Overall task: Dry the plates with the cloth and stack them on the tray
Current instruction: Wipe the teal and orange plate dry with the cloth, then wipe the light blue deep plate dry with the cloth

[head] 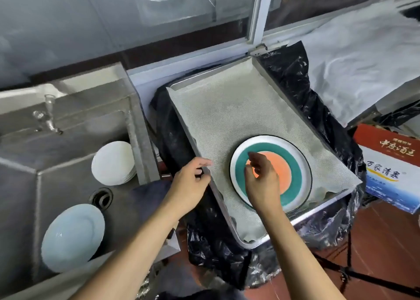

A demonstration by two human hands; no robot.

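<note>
A metal tray (258,71) lined with a grey cloth (227,108) sits on black plastic to the right of the sink. One plate (295,163) with a green ring and an orange centre lies flat on the cloth near the tray's front right. My right hand (261,181) hovers over that plate with loosely curled fingers and holds nothing. My left hand (193,181) grips the tray's left rim, thumb on top. In the sink a stack of white plates (113,162) leans against the right wall, and a pale blue plate (72,237) leans at the front left.
The steel sink (68,167) has a drain (101,197) and a tap (48,117) on its back wall. A printed cardboard box (391,163) stands on the red floor to the right. Black plastic sheeting (295,77) surrounds the tray. A window frame (259,11) rises behind.
</note>
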